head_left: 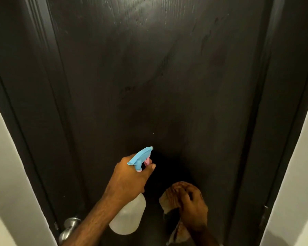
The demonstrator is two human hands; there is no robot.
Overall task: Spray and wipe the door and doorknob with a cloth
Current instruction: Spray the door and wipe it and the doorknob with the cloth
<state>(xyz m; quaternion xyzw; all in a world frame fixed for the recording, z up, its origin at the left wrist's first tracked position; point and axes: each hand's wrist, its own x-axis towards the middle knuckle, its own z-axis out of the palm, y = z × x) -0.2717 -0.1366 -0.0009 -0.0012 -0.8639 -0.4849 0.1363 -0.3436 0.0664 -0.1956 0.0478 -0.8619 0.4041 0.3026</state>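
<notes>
A dark, nearly black door fills the view, with faint smears and streaks on its upper part. My left hand grips a translucent spray bottle with a blue head and pink trigger, its nozzle aimed at the door, one finger by the trigger. Lower right, my right hand holds a brownish cloth bunched against the lower door; part of the cloth hangs below the hand. A silver round doorknob sits at the door's lower left edge, partly hidden behind my left forearm.
The dark door frame runs down both sides, with white wall beyond it on the left and right. A hinge shows low on the right side of the frame.
</notes>
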